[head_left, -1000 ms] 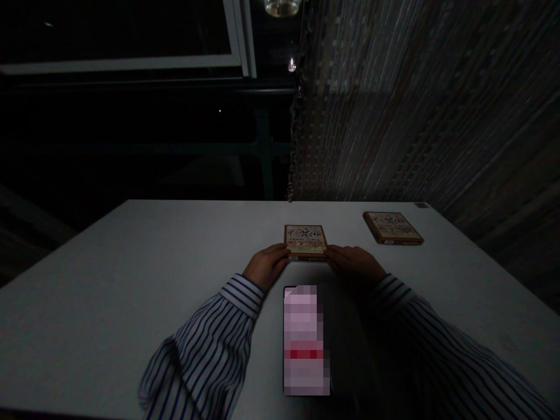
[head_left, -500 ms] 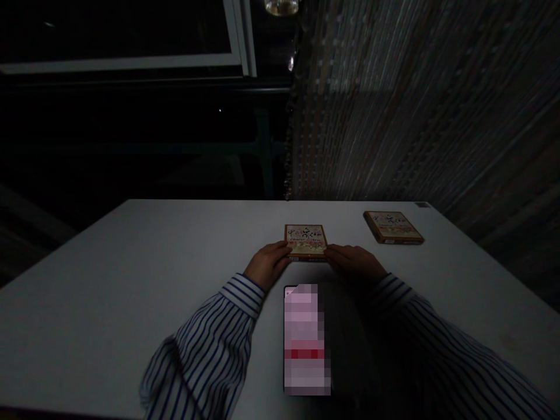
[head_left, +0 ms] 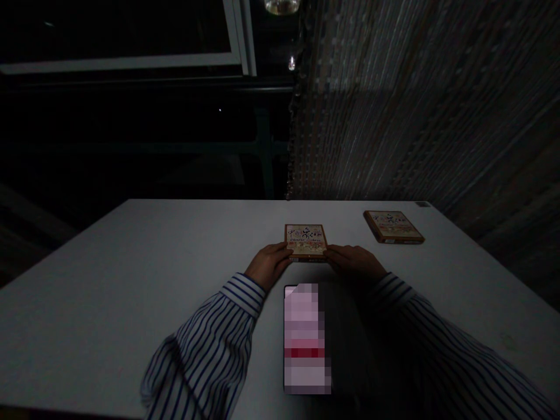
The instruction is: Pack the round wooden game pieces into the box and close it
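A flat square Chinese chess box (head_left: 306,238), with a printed lid and brown edges, lies on the white table (head_left: 175,251) ahead of me. My left hand (head_left: 269,262) grips its left near corner. On the opposite side, my right hand (head_left: 354,261) has its fingers closed on the right near corner. The undersides of both hands are hidden, and so is the way my thumbs sit on the box. Nearer to me, between my forearms, lies a phone (head_left: 304,338) with a lit, pixelated screen.
A second, matching chess box (head_left: 394,227) lies at the far right of the table. Behind that side hangs a strand curtain (head_left: 371,105). A small dark label (head_left: 422,205) is at the far right corner. The window frame (head_left: 131,63) is at the upper left, in dim light.
Almost nothing differs. Both hands keep their hold at the box's near corners, and the box stays in place.
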The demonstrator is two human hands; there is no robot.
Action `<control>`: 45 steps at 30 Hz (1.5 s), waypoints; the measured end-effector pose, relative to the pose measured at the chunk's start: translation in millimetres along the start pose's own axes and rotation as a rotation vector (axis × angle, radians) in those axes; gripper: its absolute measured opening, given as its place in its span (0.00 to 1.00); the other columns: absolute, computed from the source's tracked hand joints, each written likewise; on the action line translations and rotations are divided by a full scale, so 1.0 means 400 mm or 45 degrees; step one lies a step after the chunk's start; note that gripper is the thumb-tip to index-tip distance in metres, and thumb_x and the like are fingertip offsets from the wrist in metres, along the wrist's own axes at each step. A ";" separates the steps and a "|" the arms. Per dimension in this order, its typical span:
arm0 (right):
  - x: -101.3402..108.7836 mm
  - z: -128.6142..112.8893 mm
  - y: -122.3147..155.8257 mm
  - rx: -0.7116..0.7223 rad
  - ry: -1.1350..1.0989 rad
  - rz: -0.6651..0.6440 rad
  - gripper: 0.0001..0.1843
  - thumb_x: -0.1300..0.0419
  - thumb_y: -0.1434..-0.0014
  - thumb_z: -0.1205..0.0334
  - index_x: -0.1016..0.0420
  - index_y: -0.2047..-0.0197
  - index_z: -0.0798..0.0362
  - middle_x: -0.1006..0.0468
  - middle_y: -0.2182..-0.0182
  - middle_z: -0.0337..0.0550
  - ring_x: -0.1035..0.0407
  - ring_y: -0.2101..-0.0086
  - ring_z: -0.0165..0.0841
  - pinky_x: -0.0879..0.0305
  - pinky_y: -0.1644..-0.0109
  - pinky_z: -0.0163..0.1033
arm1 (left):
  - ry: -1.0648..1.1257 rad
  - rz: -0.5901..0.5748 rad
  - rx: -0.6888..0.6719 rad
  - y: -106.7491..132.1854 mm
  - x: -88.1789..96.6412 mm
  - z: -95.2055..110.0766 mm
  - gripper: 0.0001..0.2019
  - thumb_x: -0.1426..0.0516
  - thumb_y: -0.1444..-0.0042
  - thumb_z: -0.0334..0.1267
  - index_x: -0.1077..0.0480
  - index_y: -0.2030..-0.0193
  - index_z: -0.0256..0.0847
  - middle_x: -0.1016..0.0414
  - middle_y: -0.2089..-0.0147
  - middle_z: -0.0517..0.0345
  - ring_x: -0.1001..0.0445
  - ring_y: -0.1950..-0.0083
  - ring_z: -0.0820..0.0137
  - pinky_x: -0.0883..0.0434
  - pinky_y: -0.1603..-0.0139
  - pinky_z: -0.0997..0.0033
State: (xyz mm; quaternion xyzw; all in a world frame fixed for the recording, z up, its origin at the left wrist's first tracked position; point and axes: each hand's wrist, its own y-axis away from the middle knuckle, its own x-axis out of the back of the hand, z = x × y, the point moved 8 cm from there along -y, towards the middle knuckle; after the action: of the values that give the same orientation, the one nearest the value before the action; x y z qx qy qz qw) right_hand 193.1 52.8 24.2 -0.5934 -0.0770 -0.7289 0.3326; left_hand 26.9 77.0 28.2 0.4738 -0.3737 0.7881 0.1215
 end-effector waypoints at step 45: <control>-0.002 0.004 -0.004 -0.006 -0.122 -0.040 0.14 0.51 0.42 0.63 0.30 0.54 0.50 0.27 0.55 0.46 0.31 0.65 0.33 0.39 0.67 0.37 | 0.152 0.057 0.038 0.010 -0.011 -0.004 0.12 0.48 0.44 0.39 0.28 0.58 0.37 0.30 0.51 0.47 0.29 0.52 0.65 0.30 0.49 0.63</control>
State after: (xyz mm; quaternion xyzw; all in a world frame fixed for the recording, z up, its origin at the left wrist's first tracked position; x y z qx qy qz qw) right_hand 193.8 55.2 24.6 -0.6271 -0.1002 -0.7050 0.3156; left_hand 25.9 76.2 22.2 0.4194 -0.3644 0.8229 0.1188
